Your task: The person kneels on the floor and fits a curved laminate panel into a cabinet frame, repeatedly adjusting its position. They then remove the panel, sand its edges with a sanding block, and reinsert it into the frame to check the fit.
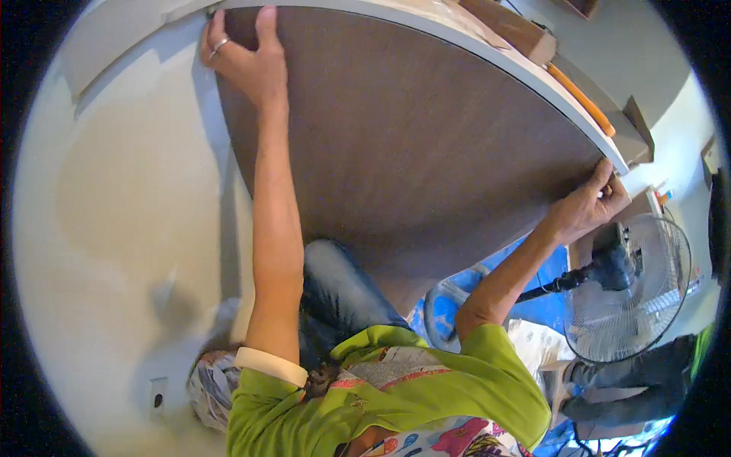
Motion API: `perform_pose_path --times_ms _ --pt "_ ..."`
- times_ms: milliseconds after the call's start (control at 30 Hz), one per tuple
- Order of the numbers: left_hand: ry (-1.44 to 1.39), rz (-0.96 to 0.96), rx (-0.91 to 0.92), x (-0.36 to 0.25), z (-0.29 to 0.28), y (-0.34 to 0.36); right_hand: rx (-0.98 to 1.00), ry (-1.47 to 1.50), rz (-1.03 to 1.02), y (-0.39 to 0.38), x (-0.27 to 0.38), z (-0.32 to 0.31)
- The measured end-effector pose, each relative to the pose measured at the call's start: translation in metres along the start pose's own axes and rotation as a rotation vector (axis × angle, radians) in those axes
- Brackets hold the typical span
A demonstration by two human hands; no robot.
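Note:
A large dark brown wood-grain panel (411, 137) fills the middle of the head view, tucked beneath a pale, curved-looking top edge (525, 75). At its upper left corner my left hand (255, 68) grips the panel's side, thumb against the brown face and ringed fingers around the edge by the wall. My right hand (590, 207) holds the opposite corner at the far right, its fingers curled at the edge just under the pale top. The fingertips behind the panel are partly hidden. My knee (346, 282) is close to the panel's lower part.
A cream wall (122, 206) with a socket (158, 397) runs along the left. An orange-handled tool (582, 100) and wood pieces (514, 34) lie on top. A fan (628, 286) stands close to my right arm, over blue floor covering (544, 266). Another person's legs (640, 388) show at lower right.

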State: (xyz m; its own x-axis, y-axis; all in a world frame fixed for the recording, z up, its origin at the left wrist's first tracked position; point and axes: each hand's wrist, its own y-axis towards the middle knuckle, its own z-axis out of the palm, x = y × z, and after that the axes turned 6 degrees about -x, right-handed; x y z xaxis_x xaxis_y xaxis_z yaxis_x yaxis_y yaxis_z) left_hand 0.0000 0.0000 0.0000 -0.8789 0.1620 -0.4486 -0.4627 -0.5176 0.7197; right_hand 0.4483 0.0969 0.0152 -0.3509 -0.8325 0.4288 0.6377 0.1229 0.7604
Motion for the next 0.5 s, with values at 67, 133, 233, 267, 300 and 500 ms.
perform_pose_path --times_ms 67,133,233,267,300,500 --pt "-0.03 0.053 -0.007 -0.014 -0.003 0.007 -0.014 -0.125 -0.019 -0.002 -0.008 -0.002" --pt "0.041 -0.114 0.061 -0.013 -0.016 -0.01 0.05 -0.126 -0.049 0.003 0.004 0.003" --pt "-0.013 -0.051 0.021 -0.026 -0.01 -0.001 0.058 -0.1 0.042 -0.009 0.004 0.002" --pt "0.027 0.063 -0.005 -0.018 -0.007 -0.004 0.056 -0.104 0.031 -0.011 0.002 0.004" --pt "0.029 0.106 0.027 -0.009 -0.007 -0.01 0.048 -0.11 0.015 -0.01 0.0 0.006" --pt "0.151 0.062 0.266 -0.085 -0.016 -0.035 0.015 -0.064 0.009 -0.008 0.001 0.007"
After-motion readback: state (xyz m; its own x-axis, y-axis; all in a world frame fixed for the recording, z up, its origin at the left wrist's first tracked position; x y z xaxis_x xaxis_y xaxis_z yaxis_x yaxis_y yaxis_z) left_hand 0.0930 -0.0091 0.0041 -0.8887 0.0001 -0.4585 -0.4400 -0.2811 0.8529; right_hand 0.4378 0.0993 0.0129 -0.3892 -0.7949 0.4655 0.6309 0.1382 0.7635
